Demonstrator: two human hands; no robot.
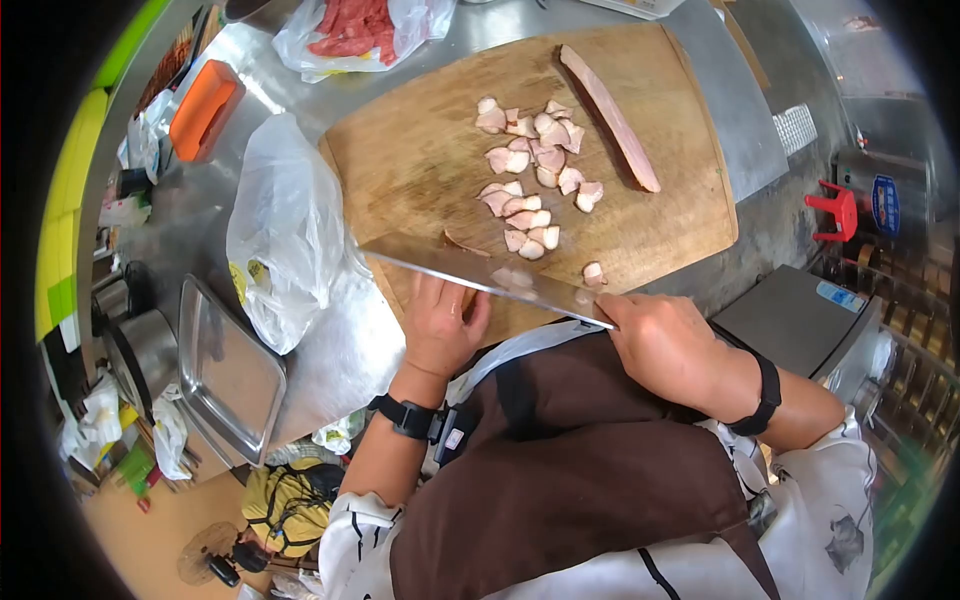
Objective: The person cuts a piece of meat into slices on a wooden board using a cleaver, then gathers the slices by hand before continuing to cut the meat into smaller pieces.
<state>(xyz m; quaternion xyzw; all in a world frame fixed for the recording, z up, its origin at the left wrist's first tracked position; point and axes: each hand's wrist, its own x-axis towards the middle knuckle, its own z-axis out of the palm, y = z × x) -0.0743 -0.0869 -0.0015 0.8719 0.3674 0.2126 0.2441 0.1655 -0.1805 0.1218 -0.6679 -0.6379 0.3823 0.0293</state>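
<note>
My right hand (pixel 665 345) is wrapped round the handle of a cleaver (pixel 440 258), whose broad blade slants across the near part of the wooden cutting board (pixel 400 150). Close to the blade's near side is my left hand (pixel 440 325), its fingers bent and their tips hidden by the steel. An edge of meat (pixel 462 241) peeks out past the blade near those fingers; whether they grip it is hidden. Several cut pieces of pale pinkish meat (pixel 535 215) lie beyond the blade, with one small piece (pixel 594 273) apart near my right hand. A long uncut meat strip (pixel 612 120) rests farther back.
Left of the board sits a white plastic bag (pixel 285 220), with a metal tray (pixel 232 365) nearer me. Red meat (pixel 352 28) in another bag stands at the back. An orange container (pixel 203 112) is at far left, a red stool (pixel 835 210) at right.
</note>
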